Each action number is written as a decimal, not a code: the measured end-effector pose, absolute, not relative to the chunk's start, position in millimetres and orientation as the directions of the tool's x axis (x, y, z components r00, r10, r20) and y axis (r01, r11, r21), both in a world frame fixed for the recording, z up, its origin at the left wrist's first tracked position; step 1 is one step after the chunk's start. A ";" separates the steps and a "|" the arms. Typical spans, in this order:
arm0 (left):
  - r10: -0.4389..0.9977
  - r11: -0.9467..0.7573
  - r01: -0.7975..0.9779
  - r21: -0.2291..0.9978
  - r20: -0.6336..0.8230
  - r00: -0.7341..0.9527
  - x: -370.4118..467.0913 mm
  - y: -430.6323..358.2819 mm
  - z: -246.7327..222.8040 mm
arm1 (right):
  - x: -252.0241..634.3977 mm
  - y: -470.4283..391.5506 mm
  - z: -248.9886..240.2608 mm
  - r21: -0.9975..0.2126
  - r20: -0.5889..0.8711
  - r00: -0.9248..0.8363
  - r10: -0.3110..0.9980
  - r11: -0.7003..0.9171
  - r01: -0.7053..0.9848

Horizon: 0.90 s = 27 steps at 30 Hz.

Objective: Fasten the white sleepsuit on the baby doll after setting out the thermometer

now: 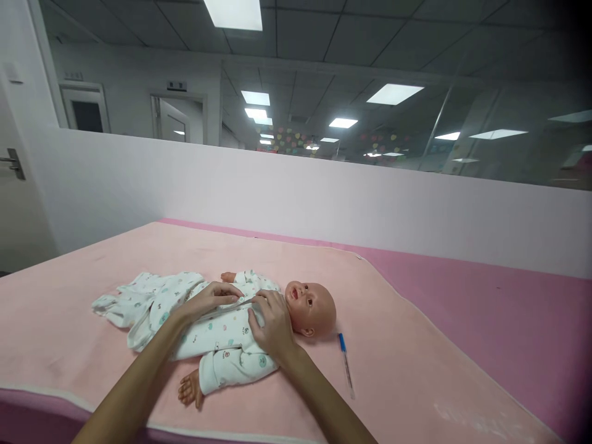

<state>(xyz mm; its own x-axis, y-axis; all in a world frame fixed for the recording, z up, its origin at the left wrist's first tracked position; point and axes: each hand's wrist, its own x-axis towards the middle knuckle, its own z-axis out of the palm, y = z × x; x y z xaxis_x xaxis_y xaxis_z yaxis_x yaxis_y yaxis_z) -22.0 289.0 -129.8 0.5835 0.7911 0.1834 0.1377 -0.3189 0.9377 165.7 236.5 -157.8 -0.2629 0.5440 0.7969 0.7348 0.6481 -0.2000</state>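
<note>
A baby doll (314,308) lies on its back with its head to the right. It wears a white long-sleeved baby shirt (222,333) with small green and brown prints. My left hand (213,300) is at the middle of the shirt's front, fingers bent and pinching the cloth edge. Higher up, near the doll's neck, my right hand (272,324) has its curled fingers closed on the same front edge. The fingertips of both hands are partly hidden against the fabric. Matching white printed baby trousers (157,302) spread over the doll's lower body.
A pen with a blue cap (346,364) lies right of the doll's head. Beneath everything is a peach-coloured mat (398,364) over a pink padded surface (509,308). A low white wall (324,197) topped with glass runs behind. At the far left is a door handle (16,164).
</note>
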 end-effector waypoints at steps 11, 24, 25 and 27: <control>0.816 -0.379 0.177 0.908 0.238 0.527 -14.0 287.9 -135.5 | 149.7 249.8 -156.2 -0.165 0.761 -0.320 0.564 0.645 0.746; 0.830 -0.388 0.232 0.892 0.228 0.509 -16.3 285.2 -131.3 | 149.9 249.2 -161.0 -0.329 0.798 -0.187 0.572 0.675 0.660; 0.827 -0.389 0.230 0.892 0.228 0.514 -16.1 285.0 -131.2 | 149.9 249.2 -161.1 -0.334 0.798 -0.183 0.574 0.674 0.659; 0.828 -0.395 0.239 0.887 0.231 0.511 -15.7 284.4 -130.8 | 150.0 249.2 -161.3 -0.340 0.797 -0.177 0.577 0.672 0.658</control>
<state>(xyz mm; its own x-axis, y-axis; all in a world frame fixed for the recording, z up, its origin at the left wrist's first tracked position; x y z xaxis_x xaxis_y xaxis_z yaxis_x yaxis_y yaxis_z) -15.7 284.4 -130.8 0.5111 0.8280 0.2307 0.2387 -0.3945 0.8873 150.0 249.2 -161.3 -0.1773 0.5769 0.7973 0.6581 0.6719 -0.3398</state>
